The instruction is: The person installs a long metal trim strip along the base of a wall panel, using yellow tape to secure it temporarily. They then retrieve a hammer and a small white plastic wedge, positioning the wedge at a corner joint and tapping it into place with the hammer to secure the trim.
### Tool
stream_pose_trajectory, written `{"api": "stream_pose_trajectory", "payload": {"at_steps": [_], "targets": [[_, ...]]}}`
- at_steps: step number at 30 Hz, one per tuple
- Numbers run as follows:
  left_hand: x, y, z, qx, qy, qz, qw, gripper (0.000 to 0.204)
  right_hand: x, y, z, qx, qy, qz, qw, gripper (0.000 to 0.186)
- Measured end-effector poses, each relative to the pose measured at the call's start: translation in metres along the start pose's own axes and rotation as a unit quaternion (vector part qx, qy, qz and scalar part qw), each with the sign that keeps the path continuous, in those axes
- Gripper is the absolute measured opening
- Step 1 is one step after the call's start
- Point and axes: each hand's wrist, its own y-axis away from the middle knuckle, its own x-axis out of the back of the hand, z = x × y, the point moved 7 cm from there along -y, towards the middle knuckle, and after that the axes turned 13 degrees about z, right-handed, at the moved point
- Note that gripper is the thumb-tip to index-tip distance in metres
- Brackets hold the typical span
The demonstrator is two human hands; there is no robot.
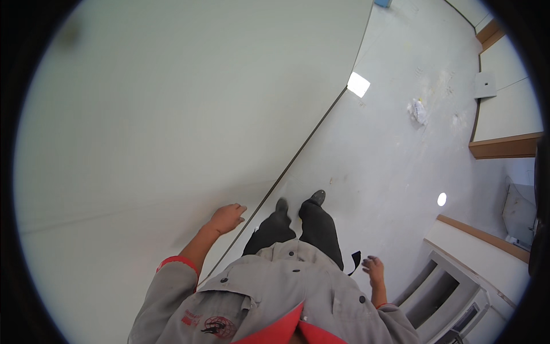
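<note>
The wearer's grey work jacket with red trim [312,281] is nearest, beside the large, flat, pale grey-green panel [183,103]. Left hand [227,218]: close beside the panel, fingers loosely bent, holding nothing; contact cannot be confirmed. Right hand [374,269]: on the side away from the panel, fingers partly spread, nothing seen in it; a short black strap end [355,260] hangs just beside it. The step is judged to be walking along the panel; short, level paces, the left hand clear of its surface and the strap tucked in would serve well. Panel condition: smooth, matt, one faint line [114,210] across it, a narrow dark strip [309,136] along its foot. Farther, across the pale grey floor [389,155] from the panel: a crumpled white heap [418,112], dusty marks around it.
</note>
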Motion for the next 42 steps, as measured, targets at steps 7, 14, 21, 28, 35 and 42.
{"api": "stream_pose_trajectory", "payload": {"at_steps": [7, 14, 21, 28, 35, 42], "targets": [[0.004, -0.018, -0.005, 0.007, 0.038, -0.079, 0.996, 0.039, 0.045, -0.035, -0.003, -0.055, 0.007, 0.061, 0.997, 0.039], [-0.013, -0.024, -0.022, 0.061, 0.162, -0.049, 0.984, 0.034, 0.069, -0.042, 0.002, -0.097, 0.044, 0.072, 0.992, 0.036], [-0.030, -0.051, -0.045, 0.178, 0.269, -0.117, 0.939, 0.037, 0.059, -0.130, -0.098, 0.011, -0.011, 0.085, 0.996, 0.038], [-0.032, -0.041, -0.046, 0.193, 0.320, -0.084, 0.924, 0.037, 0.073, -0.155, -0.163, 0.073, -0.035, 0.089, 0.993, 0.038], [-0.058, -0.051, -0.070, 0.277, 0.348, -0.056, 0.894, 0.041, 0.068, -0.196, -0.257, 0.065, 0.031, 0.052, 0.996, 0.037], [-0.096, -0.160, -0.052, 0.241, 0.263, 0.029, 0.934, 0.035, 0.047, -0.240, -0.447, 0.128, -0.074, 0.053, 0.988, 0.038]]}}
